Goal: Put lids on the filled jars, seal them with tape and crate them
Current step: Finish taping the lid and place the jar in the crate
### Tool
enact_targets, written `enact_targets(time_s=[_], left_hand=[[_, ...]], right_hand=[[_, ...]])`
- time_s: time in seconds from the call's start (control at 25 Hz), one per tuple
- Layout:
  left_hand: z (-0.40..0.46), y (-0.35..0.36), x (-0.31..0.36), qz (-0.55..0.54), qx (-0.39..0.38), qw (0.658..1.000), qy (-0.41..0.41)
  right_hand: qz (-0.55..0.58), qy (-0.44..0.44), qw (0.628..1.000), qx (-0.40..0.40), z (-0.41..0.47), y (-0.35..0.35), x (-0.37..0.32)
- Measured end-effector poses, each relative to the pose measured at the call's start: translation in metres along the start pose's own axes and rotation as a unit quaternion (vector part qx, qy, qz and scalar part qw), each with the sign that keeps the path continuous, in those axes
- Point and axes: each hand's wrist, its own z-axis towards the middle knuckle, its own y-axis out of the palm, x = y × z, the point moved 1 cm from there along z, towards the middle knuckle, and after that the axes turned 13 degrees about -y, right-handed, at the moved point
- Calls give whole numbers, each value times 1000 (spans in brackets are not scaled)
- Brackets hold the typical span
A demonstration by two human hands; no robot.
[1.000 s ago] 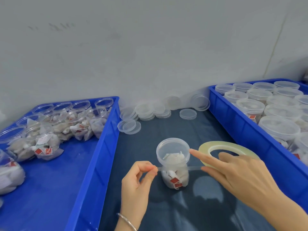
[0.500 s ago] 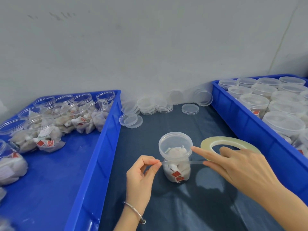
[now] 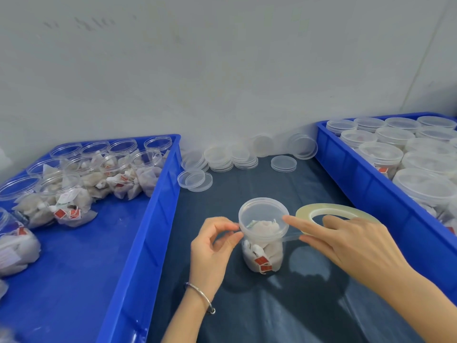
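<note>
Left hand (image 3: 212,246) pinches the clear tape end against the lidded clear plastic jar (image 3: 263,233), strip stretching right toward the right hand's (image 3: 346,246) gripped yellowish tape roll (image 3: 336,210).

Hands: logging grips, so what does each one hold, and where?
Left hand pinches the clear tape strip's free end; right hand holds the translucent yellowish tape roll by its rim.

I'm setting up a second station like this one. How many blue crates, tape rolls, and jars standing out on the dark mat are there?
Blue crates: 2
Tape rolls: 1
Jars on the dark mat: 1
Total: 4
</note>
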Motion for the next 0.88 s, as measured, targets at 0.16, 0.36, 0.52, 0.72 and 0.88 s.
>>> enact_targets(time_s=[0.16,0.36,0.52,0.72,0.88], left_hand=[[21,-1,3,2,-126,992,-21],[47,-2,5,34,-227,973,-27],[55,-2,4,8,-252,966,-59],[40,5,0,6,-258,966,-29],[8,44,-12,103,-155,982,20]], right_hand=[[13,4,1000,-6,-3,1,6],[41,6,999,-14,0,0,7],[57,10,998,-18,2,-2,3],[75,23,996,-36,-2,0,3],[122,62,989,-60,-1,9,0]])
